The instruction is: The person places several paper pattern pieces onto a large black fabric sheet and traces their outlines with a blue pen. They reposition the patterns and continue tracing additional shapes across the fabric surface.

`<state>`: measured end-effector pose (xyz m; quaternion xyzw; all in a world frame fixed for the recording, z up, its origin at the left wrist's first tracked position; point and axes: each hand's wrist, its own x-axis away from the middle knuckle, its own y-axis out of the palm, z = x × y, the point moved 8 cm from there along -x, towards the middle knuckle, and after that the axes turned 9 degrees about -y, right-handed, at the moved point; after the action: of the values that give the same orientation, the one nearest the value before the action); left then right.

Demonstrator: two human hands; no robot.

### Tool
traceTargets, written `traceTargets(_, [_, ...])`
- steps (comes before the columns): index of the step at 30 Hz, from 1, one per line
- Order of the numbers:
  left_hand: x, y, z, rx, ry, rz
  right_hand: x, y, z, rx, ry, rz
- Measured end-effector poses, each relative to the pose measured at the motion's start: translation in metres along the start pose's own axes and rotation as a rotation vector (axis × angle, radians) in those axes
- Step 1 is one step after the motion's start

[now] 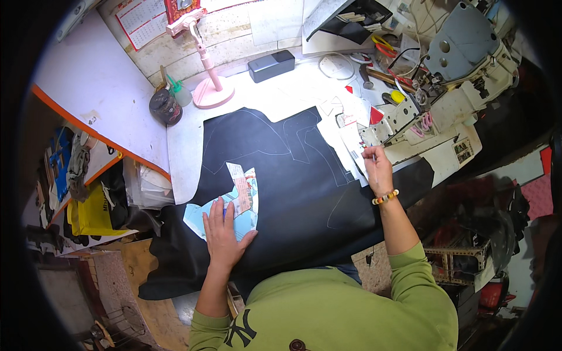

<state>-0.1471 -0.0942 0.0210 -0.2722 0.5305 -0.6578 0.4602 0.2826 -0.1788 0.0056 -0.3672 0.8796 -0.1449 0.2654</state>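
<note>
A large sheet of black leather [304, 205] spreads over the worktable and hangs past its near edge. Pale outlines of curved shapes are drawn on it. My left hand [224, 229] lies flat, fingers spread, on a light-blue printed paper pattern piece [243, 220], pressing it to the leather at the left. At the right, my right hand [379, 173] is closed in a pinch around a thin, pale pen-like tool [374, 157], whose tip I cannot make out. That hand is over the leather's right edge, beside white paper pieces [353, 140] and the sewing machine.
A sewing machine [462, 76] stands at the far right, with a hammer [366, 76] and cords nearby. At the back are a pink stand [214, 90], a black box [271, 66] and a dark jar [166, 106]. An orange-edged white shelf [105, 93] borders the left.
</note>
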Motion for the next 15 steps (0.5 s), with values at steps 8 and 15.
traceTargets(8, [0.001, 0.000, 0.000, 0.016, 0.002, 0.013, 0.005, 0.003, 0.011, -0.090, 0.004, 0.008])
traceTargets(15, [0.001, -0.001, -0.002, 0.042, -0.007, 0.015, 0.008, 0.004, 0.019, -0.209, 0.052, 0.049])
